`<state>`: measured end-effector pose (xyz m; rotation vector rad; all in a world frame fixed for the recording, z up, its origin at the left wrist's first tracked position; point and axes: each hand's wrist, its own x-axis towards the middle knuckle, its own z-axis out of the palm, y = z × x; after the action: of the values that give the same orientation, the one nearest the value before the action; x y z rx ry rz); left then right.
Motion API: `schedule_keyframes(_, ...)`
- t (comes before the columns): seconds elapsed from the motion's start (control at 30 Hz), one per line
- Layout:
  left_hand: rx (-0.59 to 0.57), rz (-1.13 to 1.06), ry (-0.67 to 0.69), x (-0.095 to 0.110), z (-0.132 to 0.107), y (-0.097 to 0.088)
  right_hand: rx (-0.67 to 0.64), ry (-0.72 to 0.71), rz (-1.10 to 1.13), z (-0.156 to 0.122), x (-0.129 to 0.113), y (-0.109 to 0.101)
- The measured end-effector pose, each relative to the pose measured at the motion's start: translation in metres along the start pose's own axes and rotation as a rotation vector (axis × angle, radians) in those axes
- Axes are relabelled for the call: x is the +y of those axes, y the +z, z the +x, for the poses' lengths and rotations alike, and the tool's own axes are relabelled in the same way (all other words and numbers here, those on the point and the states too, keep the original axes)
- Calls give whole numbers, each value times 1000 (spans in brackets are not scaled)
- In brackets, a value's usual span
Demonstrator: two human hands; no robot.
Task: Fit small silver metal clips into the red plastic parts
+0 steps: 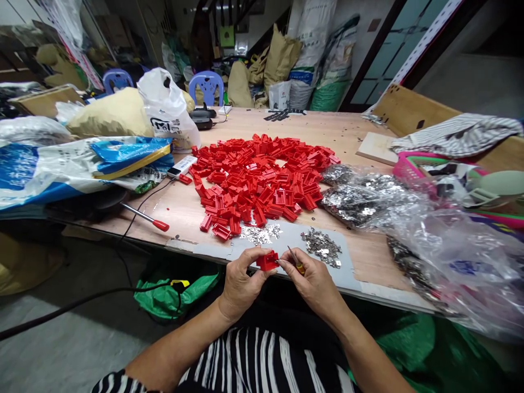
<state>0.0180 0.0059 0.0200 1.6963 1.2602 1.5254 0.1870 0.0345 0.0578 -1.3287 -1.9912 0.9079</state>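
My left hand point(244, 281) pinches a small red plastic housing point(268, 261) between thumb and fingers, just in front of the table edge. In my right hand point(310, 278) is a small yellow-handled screwdriver point(300, 266), its thin metal shaft slanting up and left. The right thumb and index fingertip meet at the housing's right side; whether they also pinch a small metal part is too small to tell. Beyond the hands lie a pile of bright flat metal pieces point(262, 233) and a pile of darker metal pieces point(322, 245) on a grey mat point(346, 262).
A heap of red housings point(257, 174) covers the table's middle. Clear bags of metal parts point(368, 196) lie to the right, near a pink basket point(413, 169). On the left are a red-tipped lever point(159, 224), a white device point(183, 165) with a cable, and sacks point(110, 112).
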Motion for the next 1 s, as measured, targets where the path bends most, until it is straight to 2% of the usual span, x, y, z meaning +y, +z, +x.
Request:
schedule_keyframes(0.17,17,57,38,2,0,0,9,4,-44,-3,-6,0)
schedule_keyframes(0.5,50,151,160,2,-1,2,114,52,-83,-2,-8,11)
schedule_keyframes(0.7,47,160,170,1,-3,3,140,70,-96,-4,-9,13)
schedule_keyframes(0.9,33,84,36,3,-2,2,140,88,-46,-6,-11,15)
schedule_keyframes(1.0,42,105,95,2,-2,2,148,98,-24,-8,-9,16)
